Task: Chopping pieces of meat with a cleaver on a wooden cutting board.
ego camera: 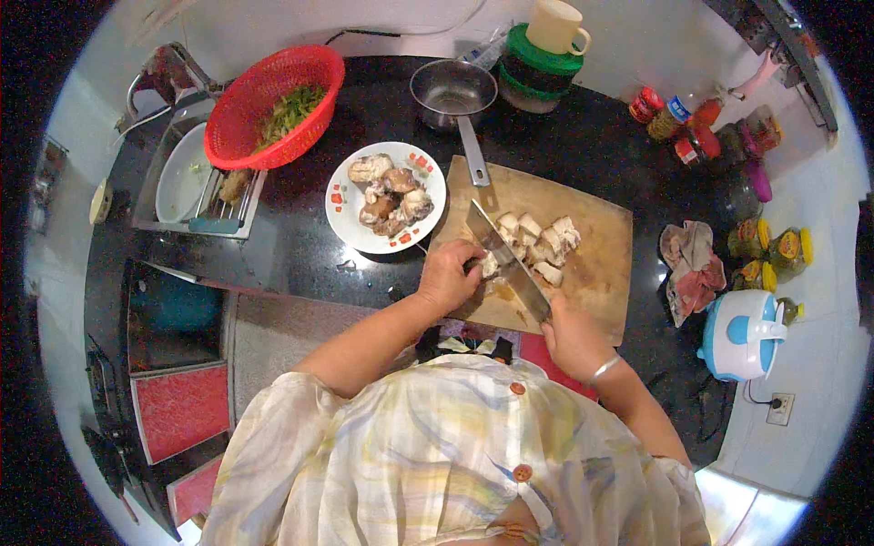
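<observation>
My right hand [572,334] grips the handle of a cleaver [509,263], whose blade slants across the wooden cutting board [601,273]. On the blade's left, my left hand [450,273] holds a piece of pale cooked meat [489,265] against the board, fingertips close to the steel. Several cut meat chunks [552,242] lie to the right of and beyond the blade. A white plate [340,228] with a red flower pattern stands left of the board and bears larger browned meat pieces [396,191]. The cleaver's cutting edge is hidden from this angle.
A small saucepan [454,89] stands behind the board, its handle overhanging it. A red colander [273,147] with greens sits by the sink [147,205]. On the right are a crumpled cloth [689,266], jars [788,249] and a blue-white appliance [741,334]. A mug [553,27] tops green-lidded containers [539,65].
</observation>
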`<state>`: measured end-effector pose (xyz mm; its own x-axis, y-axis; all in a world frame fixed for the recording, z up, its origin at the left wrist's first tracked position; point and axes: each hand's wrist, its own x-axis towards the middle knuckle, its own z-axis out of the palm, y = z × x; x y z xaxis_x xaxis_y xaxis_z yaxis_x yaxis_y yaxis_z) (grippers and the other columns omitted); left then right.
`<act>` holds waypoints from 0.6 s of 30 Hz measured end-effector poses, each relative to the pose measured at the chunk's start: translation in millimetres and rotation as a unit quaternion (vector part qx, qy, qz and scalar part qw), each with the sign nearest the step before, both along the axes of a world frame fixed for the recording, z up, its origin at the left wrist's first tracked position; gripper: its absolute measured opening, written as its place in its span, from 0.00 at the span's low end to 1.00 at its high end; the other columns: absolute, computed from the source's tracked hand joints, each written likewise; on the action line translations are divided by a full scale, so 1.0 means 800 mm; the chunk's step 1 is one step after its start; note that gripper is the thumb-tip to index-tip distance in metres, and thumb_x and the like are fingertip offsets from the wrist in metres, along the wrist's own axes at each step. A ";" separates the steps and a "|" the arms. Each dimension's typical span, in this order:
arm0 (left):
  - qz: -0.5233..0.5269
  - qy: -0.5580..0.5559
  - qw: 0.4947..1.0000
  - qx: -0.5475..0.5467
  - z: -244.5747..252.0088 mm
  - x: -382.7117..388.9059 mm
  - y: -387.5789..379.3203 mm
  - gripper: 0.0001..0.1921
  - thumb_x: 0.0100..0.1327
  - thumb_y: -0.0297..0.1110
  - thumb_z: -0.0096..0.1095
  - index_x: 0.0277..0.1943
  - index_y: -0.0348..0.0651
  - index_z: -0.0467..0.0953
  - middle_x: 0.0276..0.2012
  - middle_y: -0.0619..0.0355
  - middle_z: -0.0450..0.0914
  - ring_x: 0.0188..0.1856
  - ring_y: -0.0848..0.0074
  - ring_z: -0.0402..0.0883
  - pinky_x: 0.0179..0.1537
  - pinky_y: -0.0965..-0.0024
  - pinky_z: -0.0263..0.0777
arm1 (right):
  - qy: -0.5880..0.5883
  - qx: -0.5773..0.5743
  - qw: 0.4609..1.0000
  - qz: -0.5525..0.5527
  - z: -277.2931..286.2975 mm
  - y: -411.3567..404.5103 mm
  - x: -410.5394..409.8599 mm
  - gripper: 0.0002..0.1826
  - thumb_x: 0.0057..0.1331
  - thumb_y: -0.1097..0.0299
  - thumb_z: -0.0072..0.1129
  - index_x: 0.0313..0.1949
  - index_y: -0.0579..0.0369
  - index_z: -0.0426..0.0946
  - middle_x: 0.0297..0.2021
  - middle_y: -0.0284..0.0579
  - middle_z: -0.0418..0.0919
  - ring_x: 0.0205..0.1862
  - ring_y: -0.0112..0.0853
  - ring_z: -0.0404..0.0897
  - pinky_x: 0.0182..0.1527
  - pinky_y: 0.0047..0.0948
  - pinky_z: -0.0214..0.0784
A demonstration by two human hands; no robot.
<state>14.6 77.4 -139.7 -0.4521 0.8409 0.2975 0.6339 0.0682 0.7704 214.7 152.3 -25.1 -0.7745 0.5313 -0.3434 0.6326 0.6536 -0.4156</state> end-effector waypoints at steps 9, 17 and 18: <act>-0.027 -0.002 1.000 -0.016 -0.002 -0.003 0.000 0.11 0.46 0.26 0.62 0.36 0.39 0.79 0.37 0.49 0.79 0.41 0.60 0.78 0.47 0.63 0.70 | 0.030 -0.038 0.998 -0.044 -0.013 0.015 -0.005 0.20 0.61 0.68 0.49 0.51 0.63 0.58 0.32 0.64 0.74 0.34 0.54 0.76 0.36 0.45 0.67; 0.038 -0.101 0.993 0.040 -0.001 -0.001 -0.015 0.12 0.47 0.28 0.65 0.38 0.40 0.78 0.38 0.49 0.79 0.40 0.60 0.78 0.43 0.65 0.72 | 0.082 -0.029 0.995 -0.055 0.019 -0.005 0.034 0.18 0.59 0.69 0.51 0.48 0.61 0.63 0.29 0.62 0.75 0.34 0.57 0.75 0.37 0.48 0.66; 0.037 -0.101 0.993 0.039 -0.003 -0.002 -0.014 0.12 0.47 0.28 0.65 0.38 0.40 0.78 0.38 0.49 0.79 0.40 0.60 0.78 0.43 0.65 0.72 | 0.080 -0.016 0.996 -0.034 0.022 -0.006 0.035 0.18 0.59 0.70 0.51 0.49 0.60 0.64 0.25 0.59 0.75 0.32 0.54 0.76 0.35 0.44 0.67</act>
